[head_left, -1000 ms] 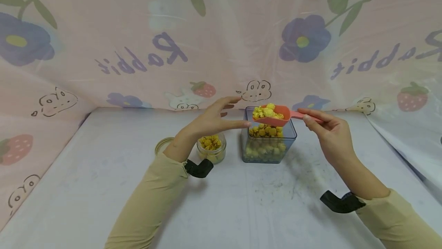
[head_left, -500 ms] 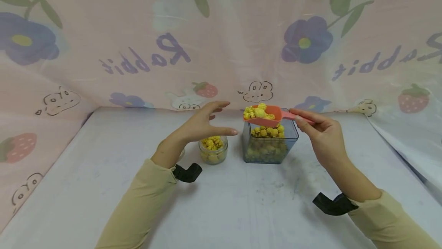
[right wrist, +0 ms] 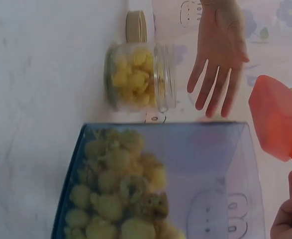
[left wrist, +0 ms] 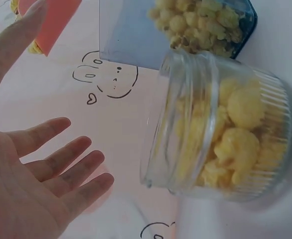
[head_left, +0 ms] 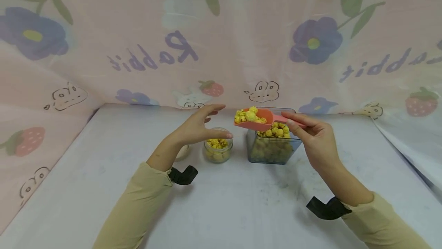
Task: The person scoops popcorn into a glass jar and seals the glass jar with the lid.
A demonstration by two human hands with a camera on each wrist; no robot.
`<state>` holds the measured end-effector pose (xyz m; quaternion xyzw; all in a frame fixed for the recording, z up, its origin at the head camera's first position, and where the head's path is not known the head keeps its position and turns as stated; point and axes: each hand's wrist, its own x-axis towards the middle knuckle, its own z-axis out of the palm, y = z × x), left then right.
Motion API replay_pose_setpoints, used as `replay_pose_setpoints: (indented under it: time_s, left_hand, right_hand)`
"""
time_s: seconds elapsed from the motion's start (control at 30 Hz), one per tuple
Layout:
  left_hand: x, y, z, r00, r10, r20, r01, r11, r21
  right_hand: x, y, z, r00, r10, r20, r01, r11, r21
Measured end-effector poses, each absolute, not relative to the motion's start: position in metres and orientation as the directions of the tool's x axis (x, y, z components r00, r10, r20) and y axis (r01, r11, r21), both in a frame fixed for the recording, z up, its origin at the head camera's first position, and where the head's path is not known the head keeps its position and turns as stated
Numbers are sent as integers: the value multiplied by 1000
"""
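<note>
My right hand (head_left: 319, 137) pinches the handle of a red-orange scoop (head_left: 257, 125) heaped with yellow popcorn (head_left: 250, 116). The scoop hangs level above the left side of a clear bluish bin (head_left: 267, 157), which holds more popcorn. Just left of the bin stands a small glass jar (left wrist: 225, 124), lidless and containing popcorn. With fingers extended and thumb apart, my left hand (head_left: 194, 128) hovers over the jar's left side, holding nothing. In the right wrist view, the left hand (right wrist: 220, 59) shows its palm and spread fingers above the jar's mouth.
A round gold-rimmed lid (right wrist: 136, 26) lies on the table left of the jar, partly hidden by the left wrist in the head view. White covering (head_left: 221, 210) spreads over the table. A pink printed curtain (head_left: 238, 49) rises behind.
The right hand has carried the loaded scoop leftward, from over the bin's middle to its left edge. The left hand has drawn back left and lower, still with extended fingers.
</note>
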<state>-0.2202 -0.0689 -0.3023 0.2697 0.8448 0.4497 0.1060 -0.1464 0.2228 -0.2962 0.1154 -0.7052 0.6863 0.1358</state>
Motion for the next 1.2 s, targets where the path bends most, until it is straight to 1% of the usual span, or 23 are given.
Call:
replay_pose_setpoints:
  time_s: [0.17,0.33,0.63,0.77,0.87,1.07,1.2]
  left_hand:
    - [-219,-74,-306,-833,549,68,355,437,827]
    - [-217,-78,-311,-833,550,61,342,424,839]
    - [-215,-85,-323,-831,556,14,303,431,850]
    - [-215,-87,-330,-821,570,6,288,406,868]
    - [-215,-87,-335,-818,575,-4,266,384,884]
    - [-214,-89,-344,-829,555,-68,197,403,894]
    - [-215,-90,-349,-825,562,-61,209,404,891]
  right_hand:
    - [-143,214,-298,-952,34,304,-301,64,-951]
    - [-138,205,-301,-963,85,257,-249,93,-964]
    - [-130,191,-307,-952,145,270,-267,39,-963]
    - [-127,186,-312,-945,171,278,-278,22,-960]
    - [-125,182,-315,-942,183,281,-279,39,-960]
    - [-121,175,-323,-941,197,275,-267,70,-961]
    - [-118,172,-329,-940,194,280,-269,82,-960]
